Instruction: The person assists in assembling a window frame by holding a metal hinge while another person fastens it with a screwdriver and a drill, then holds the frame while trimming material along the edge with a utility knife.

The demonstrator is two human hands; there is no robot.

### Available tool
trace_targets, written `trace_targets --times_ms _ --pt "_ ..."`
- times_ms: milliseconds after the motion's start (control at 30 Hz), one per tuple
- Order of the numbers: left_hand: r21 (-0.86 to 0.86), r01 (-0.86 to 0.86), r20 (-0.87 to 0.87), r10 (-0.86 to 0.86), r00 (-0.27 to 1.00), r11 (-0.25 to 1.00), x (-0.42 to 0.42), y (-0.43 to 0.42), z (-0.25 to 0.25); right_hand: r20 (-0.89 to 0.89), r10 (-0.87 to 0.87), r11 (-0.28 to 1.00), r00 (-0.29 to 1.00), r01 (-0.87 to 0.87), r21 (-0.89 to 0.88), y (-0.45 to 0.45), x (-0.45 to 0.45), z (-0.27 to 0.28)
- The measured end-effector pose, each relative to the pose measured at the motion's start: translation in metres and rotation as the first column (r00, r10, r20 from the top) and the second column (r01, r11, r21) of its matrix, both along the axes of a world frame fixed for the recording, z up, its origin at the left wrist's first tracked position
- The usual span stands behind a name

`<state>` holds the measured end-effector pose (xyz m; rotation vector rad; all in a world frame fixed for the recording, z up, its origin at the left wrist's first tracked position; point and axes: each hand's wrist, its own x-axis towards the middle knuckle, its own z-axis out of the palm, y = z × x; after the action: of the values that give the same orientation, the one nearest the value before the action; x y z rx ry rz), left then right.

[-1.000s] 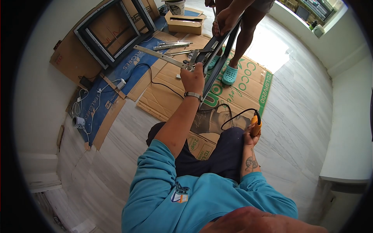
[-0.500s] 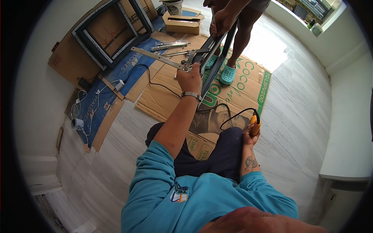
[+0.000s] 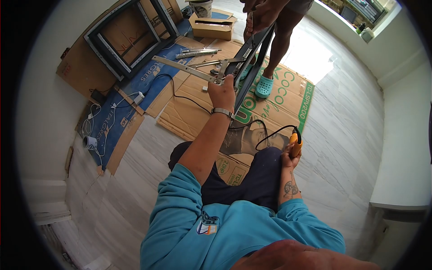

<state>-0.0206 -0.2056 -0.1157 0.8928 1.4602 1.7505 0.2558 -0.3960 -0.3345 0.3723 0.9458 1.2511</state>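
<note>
Clock directions are taken from the middle of the view. At 12 o'clock, the left hand (image 3: 222, 94) is closed at the hinge (image 3: 184, 68), thumb near its joint, beside the dark frame (image 3: 246, 88). The frame lies towards 1 o'clock, its long bars slanting from 12 towards 1 o'clock above the cardboard (image 3: 180, 114). One flat silver arm of the hinge juts out towards 11 o'clock, and a second reaches across to the frame.

Between 3 and 4 o'clock, the right hand (image 3: 291, 157) is curled around an orange tool (image 3: 295, 146), well apart from the frame. A black cord (image 3: 266, 130) runs from the tool across the cardboard.

Past the left hand, near 1 o'clock, a co-worker's hands (image 3: 262, 17) grip a thin tool (image 3: 252, 31) pointing down at the frame; a turquoise clog (image 3: 264, 87) stands on the cardboard beside it.

At 11 o'clock, a window frame (image 3: 155, 31) leans at a tilt, with metal strips (image 3: 198, 52) lying nearer 12. An open box (image 3: 212, 29) sits at 12 o'clock, just beside a bucket (image 3: 201, 9).
</note>
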Motion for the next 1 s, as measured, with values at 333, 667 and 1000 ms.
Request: trace_targets --times_ms 333,667,1000 --pt "-0.074 0.047 0.168 -0.034 0.985 0.996 0.002 0.000 0.004 -0.012 -0.027 1.000 1.000 0.027 -0.013 -0.004 0.003 -0.002" --pt "-0.045 0.032 0.182 -0.024 0.983 0.998 0.002 0.000 0.003 0.003 -0.032 0.999 0.999 0.032 -0.005 -0.003 0.002 0.001" --pt "-0.060 -0.012 0.021 0.013 1.000 0.998 0.002 0.006 -0.002 -0.014 0.002 1.000 1.000 -0.002 0.008 0.000 0.003 -0.004"
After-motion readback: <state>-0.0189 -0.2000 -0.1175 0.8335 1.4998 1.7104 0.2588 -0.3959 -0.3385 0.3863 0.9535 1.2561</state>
